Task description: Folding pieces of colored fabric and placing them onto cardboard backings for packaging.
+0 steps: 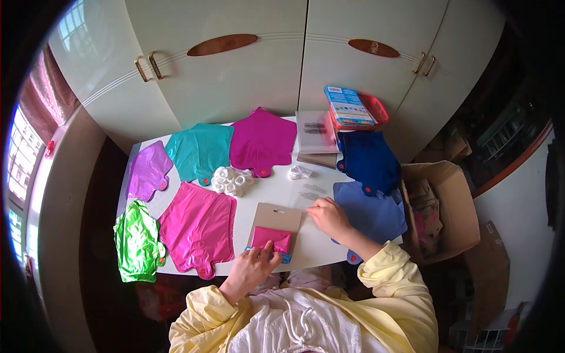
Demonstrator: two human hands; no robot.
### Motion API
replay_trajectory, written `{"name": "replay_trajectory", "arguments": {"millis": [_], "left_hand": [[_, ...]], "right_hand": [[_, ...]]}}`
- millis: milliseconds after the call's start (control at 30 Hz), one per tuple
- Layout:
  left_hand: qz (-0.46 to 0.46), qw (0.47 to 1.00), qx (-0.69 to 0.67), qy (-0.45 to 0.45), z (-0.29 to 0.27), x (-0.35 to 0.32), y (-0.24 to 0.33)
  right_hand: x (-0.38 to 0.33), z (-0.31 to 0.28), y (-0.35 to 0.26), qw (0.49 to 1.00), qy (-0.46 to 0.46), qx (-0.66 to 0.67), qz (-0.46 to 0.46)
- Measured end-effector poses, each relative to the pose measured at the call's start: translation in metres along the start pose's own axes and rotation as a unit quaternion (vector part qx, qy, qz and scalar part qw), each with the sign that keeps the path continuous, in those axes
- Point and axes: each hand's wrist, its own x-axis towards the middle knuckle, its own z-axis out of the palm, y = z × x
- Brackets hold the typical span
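My left hand (pixel 254 265) presses its fingertips on a folded pink foil packet (pixel 274 238); its fingers are apart. The packet lies on a beige card (pixel 281 216) with a hanging slot near its top, and a blue strip shows at the card's lower end. To the right, my right hand (pixel 331 219) is closed in a pinch at the lower edge of a clear plastic bag (pixel 313 191) with printing on it. How much of the bag is between the fingers is hard to see.
Flat foil pieces in green, pink (pixel 197 226), purple, teal, magenta and blue (pixel 371 209) lie around the white table. White ribbon rolls (pixel 232 181) sit mid-table. Behind are clear bags (pixel 318 130) and a red basket (pixel 376 107). A cardboard box (pixel 450 206) stands right.
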Motion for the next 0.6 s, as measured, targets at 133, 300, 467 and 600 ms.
{"name": "replay_trajectory", "arguments": {"millis": [133, 300, 467, 600], "left_hand": [[0.031, 0.999, -0.008, 0.001, -0.004, 0.003, 0.005], [0.075, 0.997, -0.021, 0.025, 0.001, 0.007, 0.014], [0.073, 0.997, -0.016, 0.012, -0.002, 0.007, 0.018], [0.077, 0.996, -0.021, 0.025, 0.0, 0.003, 0.017]], "right_hand": [[0.002, 0.01, 0.004, 0.998, 0.015, 0.056, 0.021], [0.006, 0.018, -0.019, 1.0, 0.017, 0.006, 0.002], [0.008, 0.025, -0.022, 0.997, 0.035, -0.044, -0.053], [0.008, 0.03, -0.025, 0.995, 0.027, -0.071, -0.066]]}}
